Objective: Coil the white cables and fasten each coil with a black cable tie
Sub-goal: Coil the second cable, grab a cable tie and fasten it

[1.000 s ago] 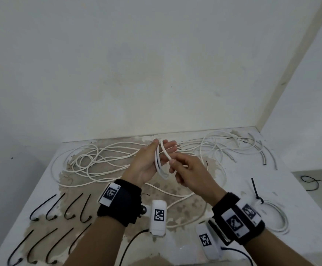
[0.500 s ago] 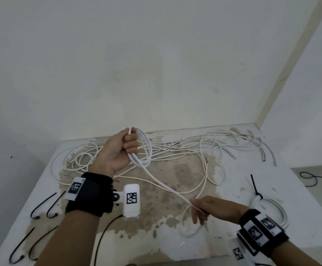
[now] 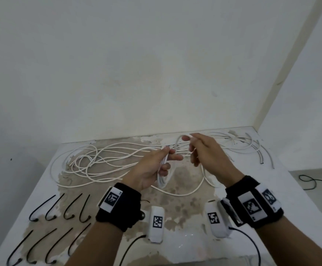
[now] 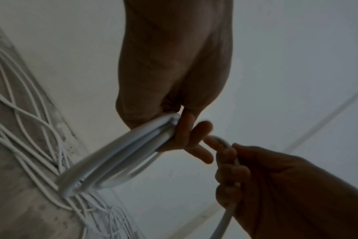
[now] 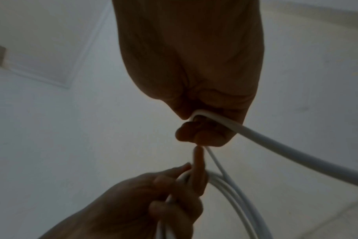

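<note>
Since half a second ago, the right hand (image 3: 210, 152) is coming back up from the near edge of the counter (image 3: 271, 181) to just beside the left hand (image 3: 152, 167). Its fingers (image 5: 196, 132) are curling round the white cable (image 5: 276, 145), carrying a new loop. Left fingers (image 4: 186, 134) are pinching the coil (image 4: 121, 155), which is hanging below them. Loose cables (image 3: 102, 158) are lying beyond the fingers, black cable ties (image 3: 60, 208) left of them.
</note>
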{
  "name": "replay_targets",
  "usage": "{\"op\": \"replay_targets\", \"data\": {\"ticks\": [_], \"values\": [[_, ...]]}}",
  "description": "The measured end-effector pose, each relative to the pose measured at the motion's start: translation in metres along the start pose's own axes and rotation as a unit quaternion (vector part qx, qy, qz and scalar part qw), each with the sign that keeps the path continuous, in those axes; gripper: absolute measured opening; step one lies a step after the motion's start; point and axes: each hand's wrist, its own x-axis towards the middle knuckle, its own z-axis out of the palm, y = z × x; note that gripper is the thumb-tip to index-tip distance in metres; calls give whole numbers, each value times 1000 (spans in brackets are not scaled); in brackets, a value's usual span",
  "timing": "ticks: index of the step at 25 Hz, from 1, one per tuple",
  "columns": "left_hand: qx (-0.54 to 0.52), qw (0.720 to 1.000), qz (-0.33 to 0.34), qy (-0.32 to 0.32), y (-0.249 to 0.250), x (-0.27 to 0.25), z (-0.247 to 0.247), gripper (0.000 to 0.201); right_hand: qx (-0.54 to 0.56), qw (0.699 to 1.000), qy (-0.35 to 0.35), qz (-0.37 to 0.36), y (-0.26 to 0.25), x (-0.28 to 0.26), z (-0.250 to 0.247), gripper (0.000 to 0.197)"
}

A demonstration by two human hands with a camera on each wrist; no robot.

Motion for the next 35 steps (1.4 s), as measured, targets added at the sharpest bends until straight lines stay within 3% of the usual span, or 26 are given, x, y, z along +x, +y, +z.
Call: {"op": "replay_targets", "data": {"ticks": [2, 5, 7, 10, 15, 18, 20, 22, 25, 27, 30, 32, 35], "values": [[-17, 999, 17, 21, 0, 2, 5, 30, -32, 997, -47, -43, -4, -9, 13, 28], [-72, 997, 37, 5, 0, 1, 6, 36, -70, 992, -50, -88, 5, -17, 21, 24], [-117, 992, 45, -15, 0, -1, 6, 35, -51, 995, -54, -71, 12, -22, 25, 21], [-143, 988, 50, -36, 1, -2, 10, 35, -34, 996, -79, -28, 22, -26, 30, 35], [-146, 988, 32, -40, -5, -3, 14, 26, -80, 990, -110, -23, 32, -31, 31, 47], [-197, 979, 53, -24, -2, -2, 8, 26, -67, 987, -146, 28, 37, -37, 28, 46], [-217, 974, 57, -38, 1, -4, 2, 26, -16, 988, -130, 77, 38, -41, 25, 47], [-215, 974, 43, -59, 2, -7, 2, 24, 35, 989, -67, 125, 39, -43, 27, 51], [-213, 973, 21, -86, -1, -8, 6, 24, 37, 993, 17, 107, 39, -41, 34, 45], [-233, 966, 9, -112, -2, -9, 4, 25, 57, 995, 23, 82, 39, -38, 34, 39], [-256, 956, -6, -144, -1, -11, -6, 25, 171, 977, -16, 123, 39, -35, 30, 33], [-221, 969, -5, -107, 1, -9, -9, 25, 249, 958, -15, 139, 42, -32, 27, 32], [-122, 992, 19, -2, 3, -5, -11, 24, 299, 948, -43, 99, 45, -34, 22, 27]]}}
